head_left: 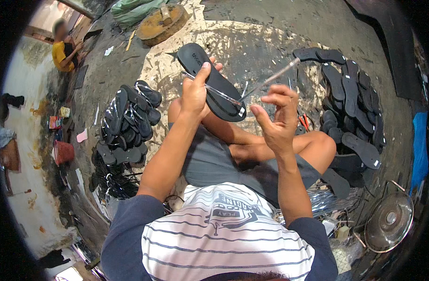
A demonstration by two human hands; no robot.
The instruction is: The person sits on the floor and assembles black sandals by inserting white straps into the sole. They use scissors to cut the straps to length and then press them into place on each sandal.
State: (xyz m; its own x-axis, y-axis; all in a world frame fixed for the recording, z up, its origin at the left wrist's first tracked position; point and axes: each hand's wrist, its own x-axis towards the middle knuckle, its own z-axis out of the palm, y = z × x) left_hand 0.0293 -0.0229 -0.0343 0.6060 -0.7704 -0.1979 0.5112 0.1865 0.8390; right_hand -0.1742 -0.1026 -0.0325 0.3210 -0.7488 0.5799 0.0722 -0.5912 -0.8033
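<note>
My left hand (196, 93) grips a black flip-flop sole (219, 89) by its middle, thumb on top and fingertips showing at the far edge. A shiny clear strap (213, 90) runs across the sole beside my thumb. From the sole's near end another strap length (273, 78) sticks up to the right, its far end loose in the air. My right hand (279, 114) is just below that loose length, fingers bent and thumb apart, with nothing seen between them. A small white label (241, 112) is on the sole's near end.
Black flip-flops with shiny straps (125, 117) lie piled at left; black soles (350, 93) are heaped at right. A red-orange handled tool (304, 122) is by my knee. A round wooden block (163, 25), a red bucket (63, 152) and a fan (390, 218) stand around. Another person (64, 51) sits far left.
</note>
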